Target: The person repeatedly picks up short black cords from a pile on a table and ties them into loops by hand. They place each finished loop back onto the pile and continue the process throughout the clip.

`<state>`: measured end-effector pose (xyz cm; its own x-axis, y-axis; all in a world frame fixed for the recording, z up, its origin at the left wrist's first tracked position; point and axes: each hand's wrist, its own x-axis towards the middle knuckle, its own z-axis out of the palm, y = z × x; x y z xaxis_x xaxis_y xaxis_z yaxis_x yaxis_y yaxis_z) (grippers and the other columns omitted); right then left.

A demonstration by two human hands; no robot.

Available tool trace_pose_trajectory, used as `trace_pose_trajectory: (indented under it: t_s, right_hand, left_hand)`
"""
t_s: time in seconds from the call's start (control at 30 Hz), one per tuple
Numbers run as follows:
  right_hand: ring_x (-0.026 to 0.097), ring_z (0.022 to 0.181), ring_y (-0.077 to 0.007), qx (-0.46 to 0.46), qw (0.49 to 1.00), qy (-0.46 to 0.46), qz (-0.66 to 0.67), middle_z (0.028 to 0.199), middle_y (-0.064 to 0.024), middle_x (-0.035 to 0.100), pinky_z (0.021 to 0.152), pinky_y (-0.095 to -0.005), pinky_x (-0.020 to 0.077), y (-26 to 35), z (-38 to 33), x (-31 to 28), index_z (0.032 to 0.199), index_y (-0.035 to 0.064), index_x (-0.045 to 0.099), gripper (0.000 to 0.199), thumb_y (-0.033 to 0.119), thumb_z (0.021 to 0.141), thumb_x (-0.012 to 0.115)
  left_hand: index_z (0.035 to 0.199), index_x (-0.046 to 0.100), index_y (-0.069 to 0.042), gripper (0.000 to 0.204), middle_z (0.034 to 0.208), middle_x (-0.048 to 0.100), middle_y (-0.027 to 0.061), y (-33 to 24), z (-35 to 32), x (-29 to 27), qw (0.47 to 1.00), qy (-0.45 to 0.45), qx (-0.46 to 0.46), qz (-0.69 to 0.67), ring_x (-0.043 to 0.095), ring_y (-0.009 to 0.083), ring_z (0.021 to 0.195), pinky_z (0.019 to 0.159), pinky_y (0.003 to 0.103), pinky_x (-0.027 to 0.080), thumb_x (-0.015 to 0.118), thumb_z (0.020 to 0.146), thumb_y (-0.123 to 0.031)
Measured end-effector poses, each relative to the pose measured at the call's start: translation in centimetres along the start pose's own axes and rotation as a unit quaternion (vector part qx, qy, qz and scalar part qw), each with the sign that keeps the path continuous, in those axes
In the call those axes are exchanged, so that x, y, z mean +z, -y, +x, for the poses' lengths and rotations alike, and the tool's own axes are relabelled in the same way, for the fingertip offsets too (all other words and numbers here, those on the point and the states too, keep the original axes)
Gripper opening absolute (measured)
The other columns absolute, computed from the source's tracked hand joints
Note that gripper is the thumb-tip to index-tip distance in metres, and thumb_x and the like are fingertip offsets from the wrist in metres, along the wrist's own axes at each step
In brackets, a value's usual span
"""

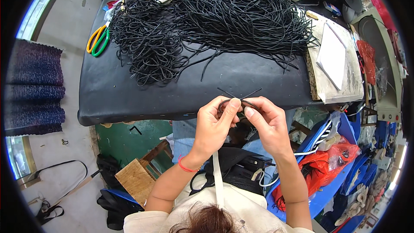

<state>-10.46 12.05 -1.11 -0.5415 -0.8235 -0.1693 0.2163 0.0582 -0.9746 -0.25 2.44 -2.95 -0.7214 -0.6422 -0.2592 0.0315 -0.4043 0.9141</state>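
Note:
Both hands meet just over the near edge of the black-covered table [267,76], pinching one thin black cord [253,92]. My left hand [217,123] has thumb and fingers closed on it, with a red string round the wrist. My right hand [269,123] grips it from the other side. The cord loops between the hands, and its two ends cross and stick out above the fingertips. Whether it is knotted there is hidden by the fingers. Beyond, a large heap of black cords [241,13] and a smaller, curlier heap [148,39] lie on the table.
Scissors [99,41] with yellow and green handles lie at the table's left edge. To the right are a worn board [317,47] and a white pad [332,56]. A blue bin [321,190] with red plastic bags stands by my right arm, and a wooden stool [136,181] by my left.

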Motion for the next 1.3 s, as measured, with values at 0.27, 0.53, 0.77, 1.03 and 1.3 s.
trace_pose_trajectory:
  t_s: [0.27,0.53,0.77,1.03,1.3]
  right_hand:
    - [0.046,0.068,-0.0026,0.051,0.99,-0.032,0.126,0.077,0.0023,0.055,0.061,-0.0175,0.0386,0.1,0.0,1.5,0.097,0.0001,0.058,0.015,0.013,0.088,0.058]
    - [0.056,0.072,-0.0083,-0.118,0.977,-0.08,-0.158,0.097,-0.0047,0.055,0.064,-0.0196,0.0441,2.2,0.8,-0.2,0.101,-0.0026,0.059,0.017,0.01,0.089,0.056]
    - [0.049,0.06,-0.003,0.026,0.99,-0.035,0.132,0.074,-0.0006,0.06,0.052,-0.0183,0.0414,1.4,0.9,1.1,0.088,0.0006,0.06,0.022,0.02,0.093,0.051]
    - [0.053,0.064,-0.0053,0.095,0.985,-0.02,0.146,0.08,-0.0033,0.062,0.055,-0.0186,0.0418,1.3,1.2,0.4,0.087,0.0024,0.059,0.027,0.026,0.094,0.048]
    - [0.056,0.093,-0.0106,0.035,0.995,-0.055,0.075,0.1,-0.0073,0.061,0.08,-0.0254,0.0439,0.3,0.8,-0.4,0.112,-0.0012,0.055,0.034,0.028,0.095,0.046]
  left_hand:
    - [0.102,0.06,0.0,0.021,0.095,0.061,0.0073,0.1,0.9,0.9,0.981,0.007,0.059,-0.184,0.059,0.0114,0.087,0.074,0.023,0.048,0.056,0.09,-0.018]
    - [0.098,0.062,0.001,0.02,0.081,0.063,0.0064,-2.1,0.9,-1.0,0.981,0.161,-0.067,-0.089,0.059,0.0101,0.074,0.066,0.022,0.046,0.058,0.089,-0.016]
    - [0.092,0.063,0.002,0.02,0.08,0.063,0.0046,-2.1,0.2,-0.7,0.981,0.143,-0.076,-0.108,0.058,0.009,0.073,0.068,0.023,0.049,0.058,0.089,-0.016]
    - [0.096,0.062,0.002,0.019,0.085,0.063,0.0044,-1.8,-0.1,-0.6,0.976,0.142,-0.09,-0.14,0.059,0.0092,0.076,0.07,0.023,0.049,0.058,0.089,-0.016]
    - [0.101,0.058,-0.002,0.015,0.091,0.063,0.0059,-0.4,0.4,0.1,0.965,0.015,-0.043,-0.257,0.063,0.0132,0.085,0.075,0.026,0.052,0.055,0.09,-0.012]
